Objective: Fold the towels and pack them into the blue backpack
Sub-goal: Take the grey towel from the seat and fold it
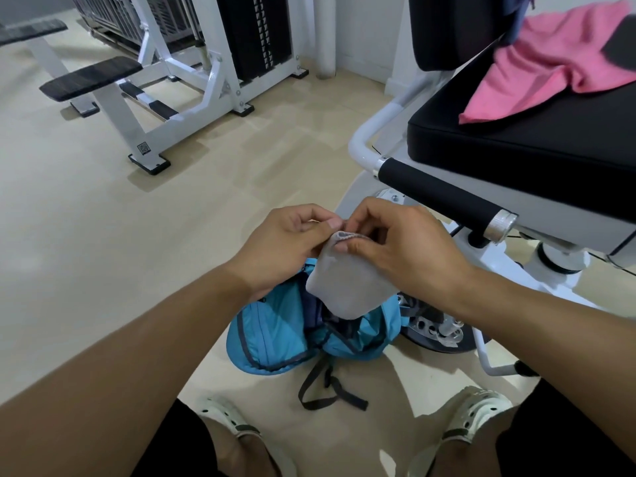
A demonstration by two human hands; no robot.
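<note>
A folded grey towel [347, 284] hangs just above the open mouth of the blue backpack [275, 339], which lies on the floor between my feet. My left hand [285, 242] pinches the towel's top edge from the left. My right hand [399, 242] pinches the same edge from the right, thumb in front. A pink towel [550, 63] lies crumpled on the black padded seat [516, 146] at the upper right.
The seat belongs to a white gym machine with a black padded roller [444, 194] close to my right hand. Another white machine with black foot plates [93, 77] stands at the far left. The backpack's black straps [327, 394] trail on the beige floor.
</note>
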